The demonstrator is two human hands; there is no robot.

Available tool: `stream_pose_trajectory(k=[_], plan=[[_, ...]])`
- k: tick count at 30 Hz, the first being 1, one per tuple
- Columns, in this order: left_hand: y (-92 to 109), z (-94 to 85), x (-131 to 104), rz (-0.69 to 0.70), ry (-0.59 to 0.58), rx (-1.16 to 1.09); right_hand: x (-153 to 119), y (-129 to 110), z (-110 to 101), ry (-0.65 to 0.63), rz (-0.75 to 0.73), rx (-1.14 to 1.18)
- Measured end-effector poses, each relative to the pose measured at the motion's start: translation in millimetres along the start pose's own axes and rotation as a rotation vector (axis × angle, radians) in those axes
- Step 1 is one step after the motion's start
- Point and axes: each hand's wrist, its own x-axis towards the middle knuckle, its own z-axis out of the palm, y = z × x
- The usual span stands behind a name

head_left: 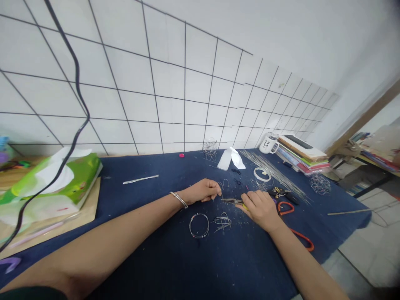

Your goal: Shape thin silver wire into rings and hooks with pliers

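Note:
Near the middle of the dark blue cloth (162, 246), my left hand (206, 190) pinches a thin wire (222, 183) that bends up in small curves beside the fingertips. My right hand (261, 208) is wrapped round pliers (231, 201) with yellow on the handle. The pliers' tips point left, close to my left fingertips; whether they touch the wire is too small to tell. Below my hands lie a wire ring (199, 226) with small beads and a small tangle of wire pieces (222, 222).
Orange-handled scissors (286, 208), a white wire coil (262, 174) and long straight wires (275, 173) lie to the right. A white mug (268, 143) and stacked books (301, 154) stand behind. At left are a green tissue pack (84, 179) and a hanging black cable (76, 66).

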Motion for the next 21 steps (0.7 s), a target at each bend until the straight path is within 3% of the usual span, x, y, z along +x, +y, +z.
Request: stream_pose_trajectory(k=[7, 21], plan=[[-0.8, -0.3, 0.7, 0.001, -0.002, 0.019, 0.2, 0.7, 0.2, 0.037, -0.031, -0.021], [6.3, 4.6, -5.0, 0.111, -0.006, 0.187, -0.7, -0.4, 3.8, -0.057, -0.060, 0.124]])
